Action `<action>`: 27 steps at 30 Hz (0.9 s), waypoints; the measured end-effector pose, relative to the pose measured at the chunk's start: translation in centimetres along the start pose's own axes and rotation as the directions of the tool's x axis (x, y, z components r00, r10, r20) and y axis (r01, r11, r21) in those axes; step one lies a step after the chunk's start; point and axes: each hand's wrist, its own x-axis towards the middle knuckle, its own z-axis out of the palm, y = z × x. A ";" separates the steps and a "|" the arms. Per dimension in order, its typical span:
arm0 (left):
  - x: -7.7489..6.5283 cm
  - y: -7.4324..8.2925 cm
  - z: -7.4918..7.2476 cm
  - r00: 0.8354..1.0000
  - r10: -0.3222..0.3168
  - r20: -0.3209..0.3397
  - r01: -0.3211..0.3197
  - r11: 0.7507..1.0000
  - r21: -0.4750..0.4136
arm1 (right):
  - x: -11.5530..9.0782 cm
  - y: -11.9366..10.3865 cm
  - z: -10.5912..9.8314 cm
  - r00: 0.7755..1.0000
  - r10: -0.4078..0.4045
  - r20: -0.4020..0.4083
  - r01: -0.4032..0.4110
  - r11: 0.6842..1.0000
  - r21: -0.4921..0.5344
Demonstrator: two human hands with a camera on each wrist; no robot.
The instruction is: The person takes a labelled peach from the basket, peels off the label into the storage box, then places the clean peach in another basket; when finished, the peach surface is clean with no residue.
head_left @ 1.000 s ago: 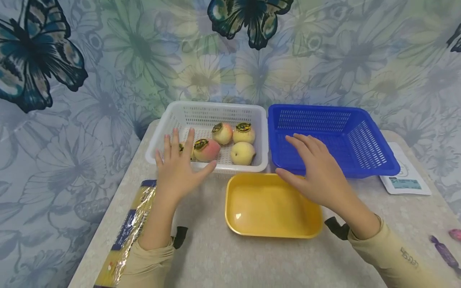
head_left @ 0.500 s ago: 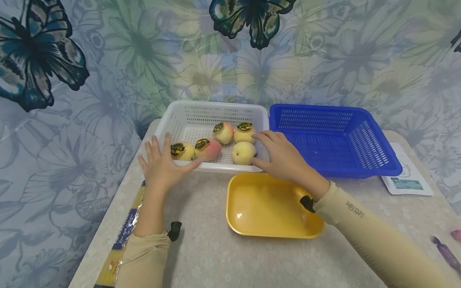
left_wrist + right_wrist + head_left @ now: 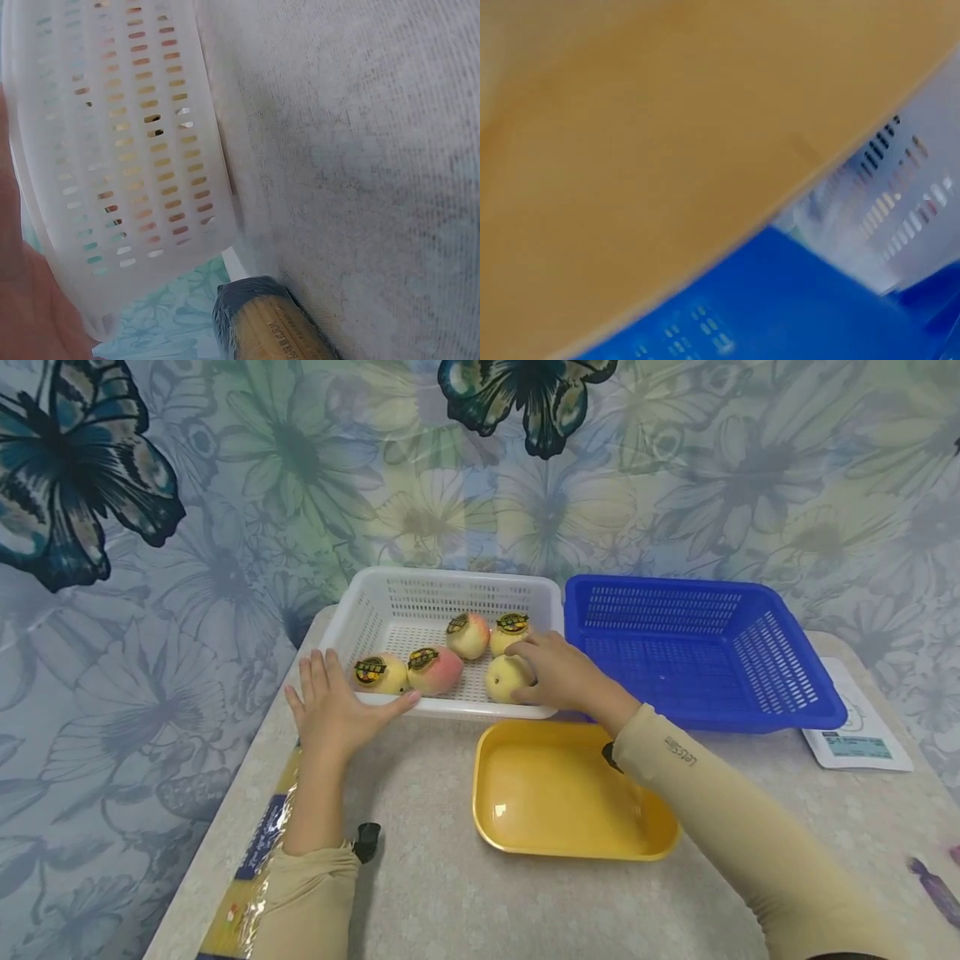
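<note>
A white basket (image 3: pixel 450 708) holds several peaches, some bearing dark stickers. At its front right corner, my right hand (image 3: pixel 558 672) curls its fingers and thumb round a plain pale-yellow peach (image 3: pixel 504 678); part of that fruit is hidden. My left hand (image 3: pixel 333 710) is spread at the basket's front left corner, its thumb along the rim near a stickered yellow peach (image 3: pixel 381 673). Further right in the basket lie a red-pink peach (image 3: pixel 437 672) and two stickered ones behind. In the left wrist view my left hand (image 3: pixel 34 300) lies against the basket wall. The right wrist view shows no hand.
A blue basket (image 3: pixel 705 718) stands right of the white one. A yellow tray (image 3: pixel 562 793) lies in front, under the right forearm. A long yellow-and-blue packet (image 3: pixel 258 852) lies at left. A white scale (image 3: pixel 862 747) and a purple-wrapped sweet (image 3: pixel 933 889) lie at right.
My right hand has moved left from over the blue basket to the pale-yellow peach and closed round it. The left hand has shifted left and down to the white basket's corner.
</note>
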 end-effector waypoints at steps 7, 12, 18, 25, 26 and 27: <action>0.0 -0.2 0.1 1.000 0.001 -0.009 -0.001 1.000 -0.002 | 0.8 -0.4 0.7 0.999 -0.015 0.032 0.020 0.989 -0.149; 0.0 -0.2 0.2 1.000 0.004 -0.013 -0.004 1.000 -0.004 | 1.1 -0.1 1.0 0.998 -0.051 0.048 0.058 0.988 -0.143; 0.0 -0.1 0.2 1.000 0.012 -0.023 -0.012 1.000 0.000 | 1.8 0.1 0.8 0.988 -0.096 0.122 0.109 0.988 -0.107; 0.0 -0.1 0.3 1.000 0.003 -0.010 -0.003 1.000 0.010 | 2.8 0.2 1.0 0.990 -0.098 0.099 0.110 0.987 -0.121; 0.0 -0.2 0.3 1.000 0.000 -0.009 0.000 1.000 0.010 | 2.9 0.2 1.0 0.991 -0.096 0.089 0.107 0.987 -0.118; 0.0 -0.2 0.3 1.000 -0.002 -0.007 0.002 1.000 0.010 | 3.1 0.2 1.1 0.992 -0.097 0.079 0.105 0.988 -0.111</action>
